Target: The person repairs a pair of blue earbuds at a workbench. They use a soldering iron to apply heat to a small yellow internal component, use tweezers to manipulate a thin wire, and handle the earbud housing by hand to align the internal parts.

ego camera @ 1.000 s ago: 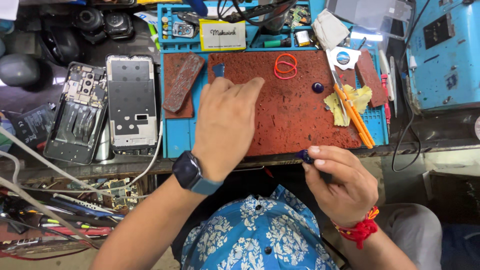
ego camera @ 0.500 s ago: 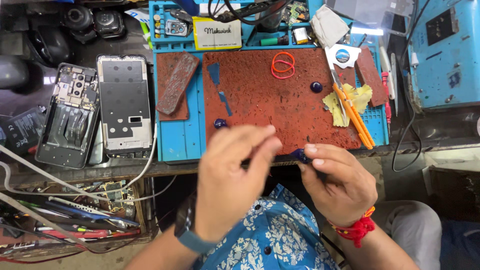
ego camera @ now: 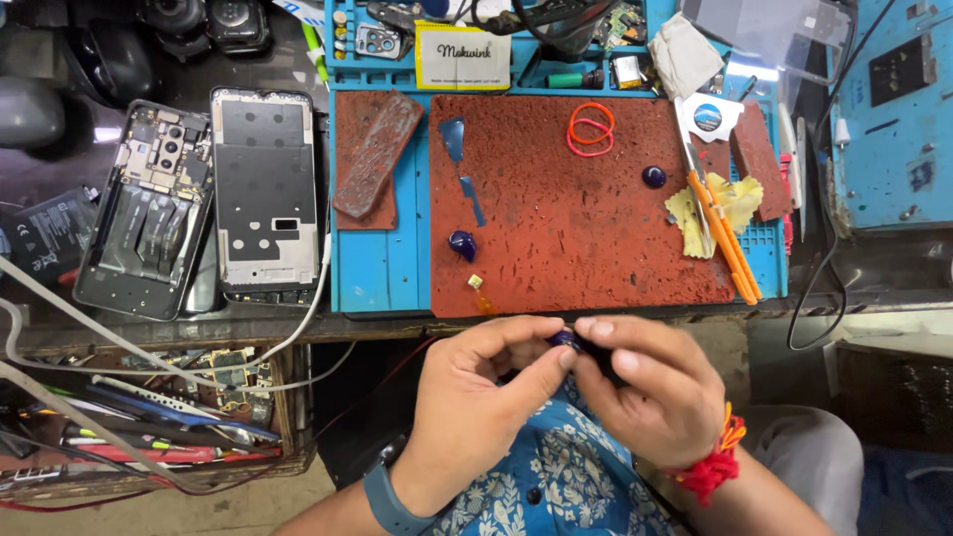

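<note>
With the opened phones (ego camera: 213, 213) at far left, our left hand (ego camera: 476, 407) and right hand (ego camera: 650, 392) met below the red mat (ego camera: 586, 218), fingers of both pinching a small dark blue piece (ego camera: 566, 338), seemingly mid-fitting and needing a careful, steady grip.

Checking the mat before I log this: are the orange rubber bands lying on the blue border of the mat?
No, the orange rubber bands lie on the red mat surface, well inside the blue border.

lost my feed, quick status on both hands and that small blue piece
Left hand and right hand together below mat edge. Small dark-blue piece pinched between fingertips. Nothing in the way.
</note>
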